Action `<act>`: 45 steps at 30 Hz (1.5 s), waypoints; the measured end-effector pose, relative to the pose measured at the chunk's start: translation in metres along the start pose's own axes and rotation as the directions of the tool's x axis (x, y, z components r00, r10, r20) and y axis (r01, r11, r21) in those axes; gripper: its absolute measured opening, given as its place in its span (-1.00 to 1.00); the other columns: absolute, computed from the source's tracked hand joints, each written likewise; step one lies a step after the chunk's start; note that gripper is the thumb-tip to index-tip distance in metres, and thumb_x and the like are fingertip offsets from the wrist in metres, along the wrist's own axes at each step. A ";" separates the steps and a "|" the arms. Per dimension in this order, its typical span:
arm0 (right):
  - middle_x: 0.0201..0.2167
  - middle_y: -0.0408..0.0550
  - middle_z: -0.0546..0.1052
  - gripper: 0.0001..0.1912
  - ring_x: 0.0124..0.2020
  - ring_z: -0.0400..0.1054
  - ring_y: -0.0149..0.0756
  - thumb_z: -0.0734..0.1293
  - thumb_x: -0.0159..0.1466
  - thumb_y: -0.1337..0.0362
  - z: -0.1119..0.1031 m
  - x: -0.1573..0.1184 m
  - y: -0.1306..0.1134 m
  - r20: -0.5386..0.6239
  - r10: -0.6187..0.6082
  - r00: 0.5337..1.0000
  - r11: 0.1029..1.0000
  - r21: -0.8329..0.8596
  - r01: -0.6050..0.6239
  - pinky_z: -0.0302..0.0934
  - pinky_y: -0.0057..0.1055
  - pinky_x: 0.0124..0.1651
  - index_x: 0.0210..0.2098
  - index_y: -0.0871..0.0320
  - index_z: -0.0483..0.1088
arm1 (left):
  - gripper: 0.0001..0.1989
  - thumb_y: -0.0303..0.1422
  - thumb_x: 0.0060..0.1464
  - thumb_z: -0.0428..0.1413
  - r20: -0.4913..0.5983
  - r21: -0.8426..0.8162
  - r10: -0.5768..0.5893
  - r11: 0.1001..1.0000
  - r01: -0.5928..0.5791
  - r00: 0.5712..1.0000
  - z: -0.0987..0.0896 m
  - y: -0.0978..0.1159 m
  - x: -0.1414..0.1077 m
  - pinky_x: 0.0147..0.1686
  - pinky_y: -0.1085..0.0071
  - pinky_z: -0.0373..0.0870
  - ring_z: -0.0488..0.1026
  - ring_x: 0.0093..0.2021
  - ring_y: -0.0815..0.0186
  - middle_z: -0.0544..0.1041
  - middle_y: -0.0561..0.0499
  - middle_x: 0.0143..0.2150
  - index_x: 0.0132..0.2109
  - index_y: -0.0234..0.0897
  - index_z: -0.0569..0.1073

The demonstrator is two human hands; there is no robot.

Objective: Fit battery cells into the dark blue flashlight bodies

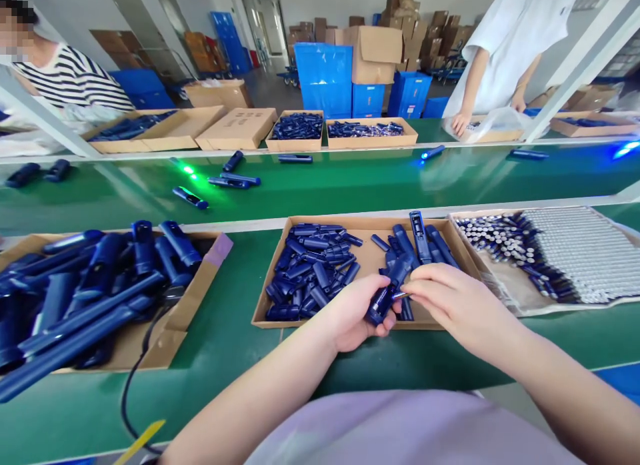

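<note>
My left hand [353,311] is closed around a dark blue cylindrical device housing [381,306], which is held tilted over the front of a shallow cardboard tray [435,324]. At its side, my right hand [453,301] pinches a thin battery [399,295], mostly hidden by the fingertips. Small blue covers [320,275] fill the left part of the tray. Larger blue housings lie in its right part, including one with an open slot [419,235] just beyond my hands. On the right stands a box of batteries [580,251], partly in neat rows and partly loose.
Long blue housings [100,265] fill a carton at the left, with a black cable [143,351] beside it. Across the bench runs a green conveyor [320,191] carrying several devices, some lit. Trays of parts [297,145] line its far side. Two people stand beyond.
</note>
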State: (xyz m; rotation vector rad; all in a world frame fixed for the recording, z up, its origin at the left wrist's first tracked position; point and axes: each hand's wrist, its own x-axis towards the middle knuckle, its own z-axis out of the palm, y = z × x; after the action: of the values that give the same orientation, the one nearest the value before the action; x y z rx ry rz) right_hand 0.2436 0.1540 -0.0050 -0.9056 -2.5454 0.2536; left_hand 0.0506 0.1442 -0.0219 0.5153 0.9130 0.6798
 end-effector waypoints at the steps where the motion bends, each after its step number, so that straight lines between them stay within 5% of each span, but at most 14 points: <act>1: -0.15 -0.03 0.49 -0.75 -0.14 0.37 -0.29 0.15 0.37 0.41 0.001 0.002 -0.001 0.042 -0.052 0.998 0.998 -0.016 0.053 0.29 -0.35 -0.06 -0.10 0.14 0.44 | -0.69 -0.28 0.20 -0.13 0.006 -0.014 -0.011 1.000 0.011 1.000 0.000 0.000 0.000 -0.71 0.55 0.09 0.28 -0.63 0.46 0.37 -0.01 -0.47 -0.38 -0.37 0.37; 6: -0.18 -0.10 0.52 -0.76 -0.14 0.33 -0.30 0.18 0.37 0.39 0.002 0.013 -0.003 0.213 -0.144 0.966 0.988 0.086 0.128 0.26 -0.37 -0.09 -0.18 0.07 0.48 | -0.67 -0.20 0.20 -0.11 0.028 -0.003 -0.055 0.998 0.055 0.998 0.002 -0.006 0.000 -0.74 0.55 0.06 0.23 -0.66 0.43 0.29 0.03 -0.59 -0.39 -0.33 0.36; 10: -0.23 -0.12 0.53 -0.76 -0.17 0.34 -0.33 0.20 0.36 0.38 0.004 0.017 -0.004 0.226 -0.168 0.960 0.969 0.217 0.119 0.25 -0.40 -0.12 -0.25 0.06 0.50 | -0.68 -0.21 0.19 -0.10 0.059 -0.013 -0.046 0.999 0.047 0.997 0.004 -0.010 0.000 -0.75 0.57 0.04 0.24 -0.65 0.43 0.31 0.00 -0.56 -0.40 -0.33 0.35; 16: -0.08 -0.02 0.48 -0.75 -0.06 0.37 -0.24 0.26 0.33 0.26 0.009 0.005 -0.005 -0.072 0.021 0.997 0.987 0.157 -0.010 0.29 -0.29 -0.04 -0.03 -0.01 0.46 | -0.70 -0.12 0.21 -0.04 0.089 -0.116 0.026 0.993 -0.015 0.996 0.003 -0.007 -0.002 -0.75 0.61 -0.01 0.23 -0.66 0.45 0.29 0.06 -0.55 -0.28 -0.29 0.35; 20: -0.05 0.05 0.43 -0.72 -0.04 0.36 -0.21 0.17 0.37 0.29 0.007 -0.004 0.019 -0.338 0.183 0.923 0.983 0.064 -0.172 0.31 -0.29 -0.09 -0.07 0.05 0.48 | -0.82 -0.28 0.11 0.13 -0.056 -0.063 0.191 0.979 -0.194 0.980 -0.008 0.005 -0.001 -0.72 0.62 0.01 0.24 -0.63 0.50 0.37 0.03 -0.45 -0.27 -0.31 0.35; 26: -0.14 0.06 0.50 -0.71 -0.06 0.36 -0.18 0.15 0.37 0.31 0.025 0.034 0.061 0.014 0.274 0.962 0.951 -0.156 -0.268 0.23 -0.26 0.08 -0.18 0.20 0.50 | -0.91 -0.47 0.08 0.06 -0.196 -0.186 0.383 0.889 -0.418 0.903 -0.031 0.025 0.005 -0.67 0.63 0.11 0.26 -0.56 0.50 0.39 0.00 -0.41 -0.22 -0.36 0.37; 29: -0.18 0.13 0.50 -0.71 -0.06 0.35 -0.12 0.15 0.36 0.34 0.038 0.070 0.064 0.147 0.268 0.952 0.929 -0.302 -0.214 0.20 -0.25 0.06 -0.20 0.25 0.51 | -0.88 -0.51 0.07 0.02 -0.258 -0.186 0.405 0.870 -0.456 0.877 -0.037 0.031 0.006 -0.67 0.63 0.12 0.27 -0.56 0.49 0.38 -0.02 -0.42 -0.21 -0.39 0.39; 33: -0.30 0.09 0.52 -0.87 -0.19 0.40 -0.14 0.31 0.24 0.33 0.052 0.103 0.052 0.279 0.197 0.940 0.953 -0.279 -0.116 0.23 -0.32 -0.11 -0.32 0.21 0.51 | -0.81 -0.57 0.03 0.01 -0.339 -0.206 0.458 0.816 -0.540 0.822 -0.041 0.038 0.001 -0.64 0.64 0.18 0.27 -0.56 0.51 0.40 -0.02 -0.42 -0.18 -0.39 0.41; 39: -0.17 0.04 0.50 -0.86 -0.12 0.40 -0.19 0.30 0.27 0.34 0.074 0.119 0.025 0.331 0.031 0.943 0.981 -0.191 0.035 0.23 -0.37 -0.11 -0.19 0.18 0.46 | -0.91 -0.58 0.05 0.03 -0.444 -0.229 0.546 0.697 -0.679 0.710 -0.045 0.044 0.002 -0.57 0.63 0.27 0.31 -0.51 0.50 0.43 -0.04 -0.39 -0.28 -0.39 0.40; 45: -0.13 0.13 0.47 -0.81 -0.07 0.36 -0.11 0.25 0.29 0.37 0.083 0.115 0.022 0.342 -0.053 0.938 0.973 -0.194 0.126 0.24 -0.27 -0.07 -0.12 0.24 0.42 | -0.92 -0.52 0.12 0.02 -0.452 -0.266 0.511 0.705 -0.658 0.731 -0.042 0.040 0.005 -0.62 0.63 0.21 0.28 -0.55 0.50 0.40 0.01 -0.43 -0.23 -0.37 0.39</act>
State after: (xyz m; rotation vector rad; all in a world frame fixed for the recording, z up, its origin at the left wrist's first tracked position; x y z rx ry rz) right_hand 0.1384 0.2413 -0.0477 -0.8820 -2.9685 0.1145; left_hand 0.0047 0.1798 -0.0197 0.3033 0.8894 1.5743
